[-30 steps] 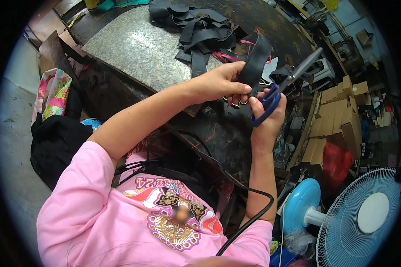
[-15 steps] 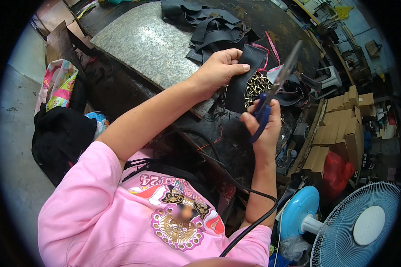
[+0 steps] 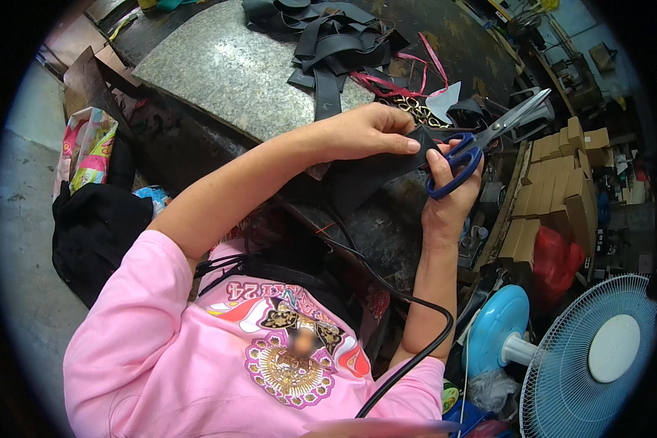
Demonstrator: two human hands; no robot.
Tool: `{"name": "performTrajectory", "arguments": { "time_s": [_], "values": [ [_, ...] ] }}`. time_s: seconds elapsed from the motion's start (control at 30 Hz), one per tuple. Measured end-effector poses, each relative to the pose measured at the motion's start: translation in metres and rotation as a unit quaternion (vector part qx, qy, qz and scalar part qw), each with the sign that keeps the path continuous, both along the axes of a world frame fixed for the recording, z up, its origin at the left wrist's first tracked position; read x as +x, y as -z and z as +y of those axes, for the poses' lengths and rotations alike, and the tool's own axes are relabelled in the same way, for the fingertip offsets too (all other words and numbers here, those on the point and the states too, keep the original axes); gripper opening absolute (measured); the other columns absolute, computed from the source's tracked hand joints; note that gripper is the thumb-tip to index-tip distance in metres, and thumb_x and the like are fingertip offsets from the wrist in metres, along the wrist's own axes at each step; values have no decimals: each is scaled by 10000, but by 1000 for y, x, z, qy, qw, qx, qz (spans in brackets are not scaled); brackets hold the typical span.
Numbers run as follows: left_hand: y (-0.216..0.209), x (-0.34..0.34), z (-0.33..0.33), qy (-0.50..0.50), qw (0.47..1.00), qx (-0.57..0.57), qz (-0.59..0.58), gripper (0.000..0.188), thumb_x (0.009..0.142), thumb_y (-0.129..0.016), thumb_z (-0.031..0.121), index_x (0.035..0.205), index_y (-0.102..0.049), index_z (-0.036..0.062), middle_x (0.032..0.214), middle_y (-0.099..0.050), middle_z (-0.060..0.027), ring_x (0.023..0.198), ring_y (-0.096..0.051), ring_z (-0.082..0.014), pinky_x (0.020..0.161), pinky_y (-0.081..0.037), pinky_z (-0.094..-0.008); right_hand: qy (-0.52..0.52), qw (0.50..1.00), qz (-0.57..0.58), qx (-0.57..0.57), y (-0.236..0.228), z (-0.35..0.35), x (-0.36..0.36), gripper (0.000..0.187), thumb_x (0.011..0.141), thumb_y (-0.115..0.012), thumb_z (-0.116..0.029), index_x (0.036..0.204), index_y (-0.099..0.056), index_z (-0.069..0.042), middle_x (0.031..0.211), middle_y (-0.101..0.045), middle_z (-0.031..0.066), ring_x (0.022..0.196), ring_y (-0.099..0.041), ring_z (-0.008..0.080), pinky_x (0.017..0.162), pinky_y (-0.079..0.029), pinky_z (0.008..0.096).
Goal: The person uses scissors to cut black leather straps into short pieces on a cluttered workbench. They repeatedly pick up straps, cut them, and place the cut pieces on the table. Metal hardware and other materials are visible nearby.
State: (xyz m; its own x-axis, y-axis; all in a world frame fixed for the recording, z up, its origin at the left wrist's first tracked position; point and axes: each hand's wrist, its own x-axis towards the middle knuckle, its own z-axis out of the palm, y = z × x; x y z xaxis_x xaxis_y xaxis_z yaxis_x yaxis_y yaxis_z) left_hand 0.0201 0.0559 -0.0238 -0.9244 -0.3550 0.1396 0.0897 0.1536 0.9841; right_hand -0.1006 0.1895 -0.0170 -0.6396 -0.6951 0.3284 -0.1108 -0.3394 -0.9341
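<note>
Between thumb and fingers, my left hand (image 3: 383,131) grips the edge of a black leather-like strip (image 3: 369,175), which hangs down to the left over the dark table. My right hand (image 3: 454,182) is closed around blue-handled scissors (image 3: 466,157). Their blades point away to the upper right, off the strip. The right thumb and fingertips meet the strip's right end beside my left thumb. Just beyond my hands lie brass-coloured metal rings or hooks (image 3: 416,109), partly hidden, and a pink ribbon (image 3: 434,62).
A heap of black strips (image 3: 336,40) lies on a grey stone slab (image 3: 197,66). Cardboard boxes (image 3: 555,197) and a red bag (image 3: 558,259) are at the right. A blue-and-white fan (image 3: 598,350) stands close at lower right. A black cable (image 3: 416,299) crosses near my right arm.
My hands have come together. The strip has swung from upright to slanting down left, uncovering the table strip behind. The scissors have turned, their blades now pointing farther right.
</note>
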Motion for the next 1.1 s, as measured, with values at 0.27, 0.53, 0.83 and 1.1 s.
{"name": "performTrajectory", "arguments": {
  "time_s": [0.27, 0.53, 0.83, 1.1],
  "values": [
    [2, -1, -5, -47, 990, 111, 70, 210, 851, -634, 124, 1004, -573, -5, 849, -619, 0, 778, -563, -41, 704, -453, -185, -14, 1000, 22, 12, 2, -3, 5, 311, 754, -681, -13, 1002, -492, -20, 822, -536, 27, 728, -576, 131, 688, -489, 265],
    [-3, 5, -9, -167, 961, 195, 101, 203, 815, -676, 125, 966, -630, -3, 855, -643, -30, 766, -595, -70, 706, -481, -198, 105, 903, 383, 163, -4, 10, -13, 327, 688, -772, -162, 929, -573, -66, 762, -641, 90, 677, -646, 223, 622, -478, 328],
    [-3, 3, -9, -175, 966, 171, 89, 242, 791, -629, 56, 1010, -630, -46, 891, -651, -57, 789, -604, -88, 735, -483, -207, 177, 695, 647, 260, -25, 49, -22, 429, 601, -781, -259, 960, -591, -121, 780, -612, 61, 676, -578, 257, 608, -430, 375],
    [-1, 2, -9, -156, 974, 137, 87, 258, 789, -618, 59, 1018, -627, -59, 878, -654, -54, 782, -601, -80, 737, -475, -202, 169, 642, 692, 283, -32, 58, -20, 431, 596, -785, -244, 955, -586, -116, 746, -614, 43, 682, -586, 233, 599, -432, 356]
  ]
}}
